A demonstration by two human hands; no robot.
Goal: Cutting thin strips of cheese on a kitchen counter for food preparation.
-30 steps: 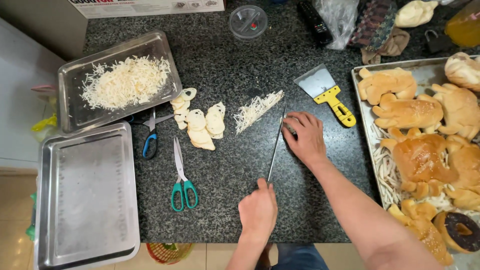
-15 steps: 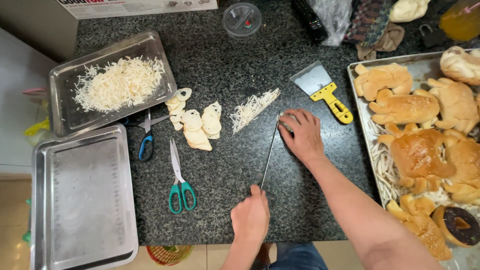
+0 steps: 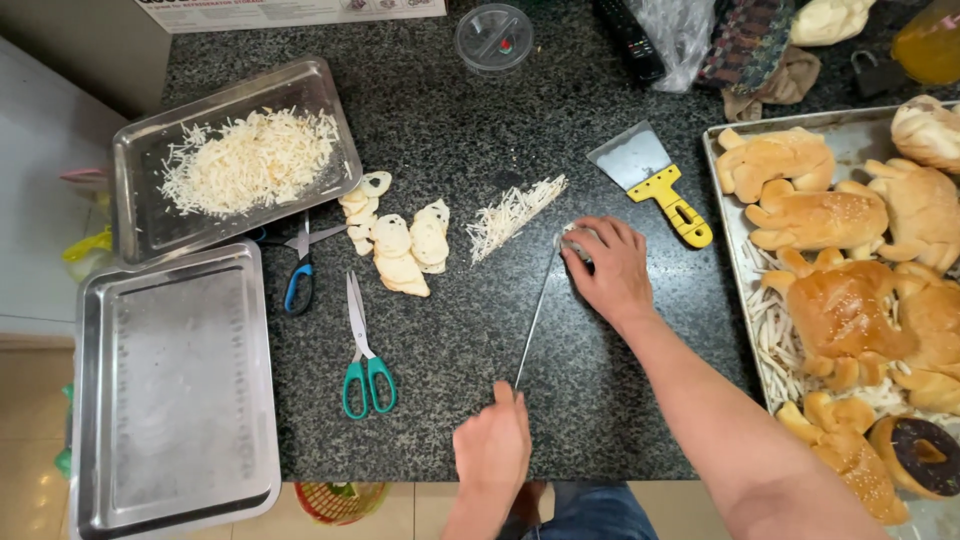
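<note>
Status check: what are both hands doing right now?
Left hand grips long thin knife. Right hand pins pale dough piece. Yellow-handled metal scraper lies close by.

Dark speckled stone countertop (image 3: 480, 130) bearing two steel trays at left (the upper tray (image 3: 135, 170) with shredded white strips, the lower tray (image 3: 100, 400) bare). Also on it: blue-handled scissors (image 3: 300, 275), green-handled scissors (image 3: 365, 350), sliced pale pieces (image 3: 400, 245), yellow-handled scraper (image 3: 655, 180), baking sheet (image 3: 720, 200) of breads.

Both hands rest low: the left hand (image 3: 492, 447) fisted, the right hand (image 3: 607, 267) curled with fingertips down.
</note>
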